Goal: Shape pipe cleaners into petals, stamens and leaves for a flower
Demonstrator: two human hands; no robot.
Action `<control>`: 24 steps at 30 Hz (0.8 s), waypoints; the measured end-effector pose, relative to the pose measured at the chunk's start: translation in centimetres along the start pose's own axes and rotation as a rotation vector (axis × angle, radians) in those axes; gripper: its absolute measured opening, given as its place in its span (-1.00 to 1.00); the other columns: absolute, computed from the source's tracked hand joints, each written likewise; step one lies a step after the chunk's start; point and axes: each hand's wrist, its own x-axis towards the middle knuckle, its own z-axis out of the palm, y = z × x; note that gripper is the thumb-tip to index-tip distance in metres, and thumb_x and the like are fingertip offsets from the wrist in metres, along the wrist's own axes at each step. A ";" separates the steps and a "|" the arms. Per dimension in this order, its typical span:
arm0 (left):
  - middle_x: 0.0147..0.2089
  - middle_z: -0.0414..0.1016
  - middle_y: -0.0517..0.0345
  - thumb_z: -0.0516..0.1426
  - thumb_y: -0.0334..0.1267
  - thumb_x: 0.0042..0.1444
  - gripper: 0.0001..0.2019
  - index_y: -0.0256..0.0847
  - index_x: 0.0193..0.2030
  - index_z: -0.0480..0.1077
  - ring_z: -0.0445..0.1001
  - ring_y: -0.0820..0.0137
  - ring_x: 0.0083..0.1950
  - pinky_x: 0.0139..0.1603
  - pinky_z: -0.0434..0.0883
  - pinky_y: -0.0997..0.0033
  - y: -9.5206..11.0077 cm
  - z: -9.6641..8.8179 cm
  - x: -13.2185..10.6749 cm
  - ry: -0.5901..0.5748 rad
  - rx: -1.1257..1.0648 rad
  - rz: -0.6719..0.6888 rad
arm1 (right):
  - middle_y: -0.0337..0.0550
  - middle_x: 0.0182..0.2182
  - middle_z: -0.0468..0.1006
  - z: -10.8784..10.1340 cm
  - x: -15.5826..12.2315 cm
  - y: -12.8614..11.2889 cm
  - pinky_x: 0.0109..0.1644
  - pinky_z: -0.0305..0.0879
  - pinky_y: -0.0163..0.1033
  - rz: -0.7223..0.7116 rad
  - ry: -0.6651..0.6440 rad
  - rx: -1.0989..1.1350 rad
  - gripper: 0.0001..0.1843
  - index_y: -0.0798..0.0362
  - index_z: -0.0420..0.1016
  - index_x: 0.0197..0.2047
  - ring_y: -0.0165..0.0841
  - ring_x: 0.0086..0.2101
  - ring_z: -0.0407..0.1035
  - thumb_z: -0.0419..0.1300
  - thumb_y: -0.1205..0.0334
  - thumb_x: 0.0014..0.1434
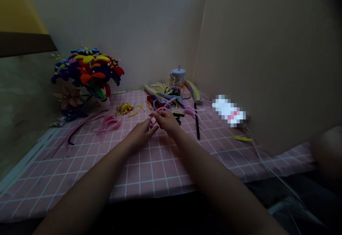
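Observation:
My left hand (144, 131) and my right hand (167, 121) meet over the middle of the table, fingertips close together. Between them are pink pipe cleaners (170, 103), whose free ends curve up and to the right past my right hand. The fingers of both hands are closed in a pinch on the pink strands; the exact grip is partly hidden. To the left of my hands lie bent loops of pink pipe cleaner (110, 123). A small heap of yellow and red bits (125, 108) sits behind my left hand.
A pink checked cloth (144, 172) covers the table. Behind my hands lie bundled pipe cleaners (157, 91) and a lidded cup with a straw (177, 80). A colourful pipe-cleaner bouquet (91, 71) stands back left. At right are a blurred-out bright phone-like object (229, 111) and a white cable (269, 169).

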 end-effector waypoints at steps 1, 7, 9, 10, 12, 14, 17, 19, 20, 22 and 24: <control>-0.36 0.38 0.16 -0.05 0.01 0.11 -0.71 -0.19 -0.26 0.26 0.29 0.40 -0.38 -0.37 0.15 0.45 0.1 -0.1 0.0 0.006 0.031 0.008 | -0.35 -0.69 0.12 0.0 0.1 0.1 -0.61 -0.08 -0.39 -0.032 0.039 0.001 -0.70 0.07 0.49 -0.37 -0.53 -0.65 0.02 0.18 -0.01 -0.03; -0.42 0.38 0.12 -0.17 -0.08 0.21 -0.71 -0.17 -0.26 0.27 0.32 0.36 -0.40 -0.40 0.12 0.45 0.2 -0.5 -0.1 0.033 0.154 0.046 | -0.40 -0.73 0.06 -0.1 0.3 0.2 -0.67 -0.16 -0.39 -0.125 0.093 0.012 -0.66 0.07 0.43 -0.41 -0.57 -0.71 -0.09 0.17 -0.07 -0.03; -0.44 0.37 0.14 -0.18 -0.09 0.21 -0.70 -0.17 -0.28 0.28 0.31 0.37 -0.42 -0.41 0.12 0.45 0.1 -0.6 -0.1 0.020 0.160 0.062 | -0.40 -0.73 0.06 0.0 0.2 0.0 -0.68 -0.17 -0.40 -0.129 0.098 0.034 -0.68 0.07 0.41 -0.43 -0.58 -0.72 -0.09 0.17 -0.05 -0.03; -0.45 0.36 0.15 -0.18 -0.09 0.21 -0.69 -0.17 -0.29 0.28 0.30 0.37 -0.43 -0.41 0.13 0.45 0.1 -0.6 -0.1 0.012 0.159 0.067 | -0.41 -0.73 0.06 0.0 0.2 -0.1 -0.68 -0.17 -0.40 -0.132 0.100 0.047 -0.68 0.07 0.39 -0.44 -0.59 -0.73 -0.09 0.17 -0.04 -0.02; -0.46 0.35 0.17 -0.19 -0.07 0.21 -0.67 -0.17 -0.31 0.29 0.29 0.38 -0.43 -0.40 0.13 0.46 0.0 -0.7 -0.1 -0.012 0.150 0.066 | -0.41 -0.73 0.08 0.0 0.1 -0.3 -0.69 -0.17 -0.41 -0.136 0.096 0.075 -0.70 0.07 0.36 -0.46 -0.60 -0.74 -0.09 0.17 -0.02 -0.01; -0.45 0.35 0.17 -0.19 -0.06 0.20 -0.66 -0.17 -0.33 0.30 0.29 0.38 -0.42 -0.39 0.14 0.46 0.0 -0.7 -0.2 -0.038 0.140 0.058 | -0.41 -0.73 0.10 0.0 0.1 -0.5 -0.70 -0.17 -0.41 -0.126 0.084 0.092 -0.70 0.08 0.34 -0.47 -0.61 -0.75 -0.09 0.16 -0.01 0.00; -0.44 0.37 0.15 -0.17 -0.05 0.18 -0.65 -0.17 -0.34 0.33 0.30 0.36 -0.39 -0.37 0.15 0.45 0.0 -0.8 -0.4 -0.069 0.125 0.031 | -0.41 -0.74 0.11 -0.1 0.0 -0.8 -0.71 -0.17 -0.42 -0.071 0.064 0.087 -0.67 0.08 0.29 -0.49 -0.60 -0.76 -0.09 0.11 -0.04 0.03; -0.44 0.37 0.15 -0.15 -0.04 0.17 -0.66 -0.17 -0.34 0.34 0.30 0.36 -0.40 -0.35 0.16 0.44 -0.1 -0.8 -0.5 -0.082 0.108 0.021 | -0.44 -0.77 0.08 -0.4 0.0 -0.9 -0.72 -0.21 -0.43 -0.018 0.035 0.095 -0.67 0.06 0.26 -0.48 -0.60 -0.78 -0.12 0.08 -0.05 0.05; -0.44 0.37 0.15 -0.14 -0.04 0.17 -0.66 -0.16 -0.34 0.34 0.30 0.35 -0.40 -0.34 0.16 0.44 -0.2 -0.8 -0.5 -0.088 0.096 0.018 | -0.45 -0.79 0.06 -0.6 0.0 -1.1 -0.72 -0.23 -0.43 0.005 0.012 0.107 -0.69 0.04 0.24 -0.46 -0.60 -0.78 -0.16 0.06 -0.04 0.06; -0.44 0.37 0.15 -0.13 -0.04 0.16 -0.67 -0.17 -0.37 0.33 0.29 0.35 -0.40 -0.33 0.16 0.43 -0.3 -0.9 -0.4 -0.103 0.063 0.014 | -0.48 -0.81 0.03 -1.1 -0.1 -1.3 -0.72 -0.27 -0.44 0.028 -0.027 0.141 -0.71 0.03 0.21 -0.44 -0.60 -0.79 -0.22 0.05 -0.03 0.07; -0.43 0.35 0.15 -0.11 -0.04 0.14 -0.69 -0.17 -0.40 0.31 0.27 0.36 -0.40 -0.32 0.17 0.43 -0.5 -0.9 -0.2 -0.133 0.019 0.005 | -0.49 -0.81 0.03 -1.6 0.0 -1.5 -0.72 -0.27 -0.45 0.018 -0.038 0.168 -0.72 0.02 0.20 -0.43 -0.60 -0.79 -0.23 0.06 -0.02 0.06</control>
